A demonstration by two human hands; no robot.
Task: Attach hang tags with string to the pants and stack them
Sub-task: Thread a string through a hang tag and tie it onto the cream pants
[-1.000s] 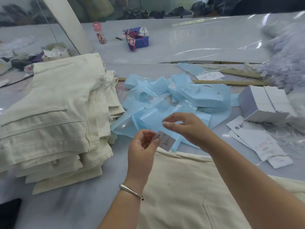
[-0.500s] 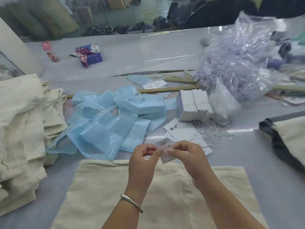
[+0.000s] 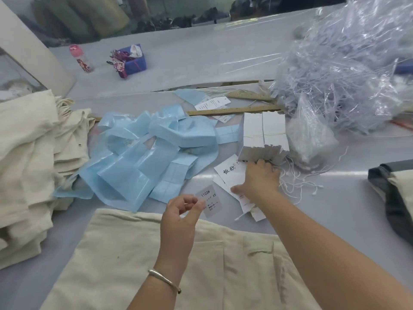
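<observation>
The left hand [image 3: 178, 218] pinches a small size tag [image 3: 209, 201] above the pants [image 3: 138, 260] spread on the surface [image 3: 335, 209], kept ready while the right hand [image 3: 260, 179], fingers loosely spread, reaches the tags [image 3: 233, 173] and strings [image 3: 299, 182], probably for the next piece.

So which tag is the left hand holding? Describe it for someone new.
Start at the cream pants spread nearest the camera. Just above their top edge, the left hand pinches a small grey tag. Unlike the white tags under the right hand, it reads "1103# XS".
</observation>
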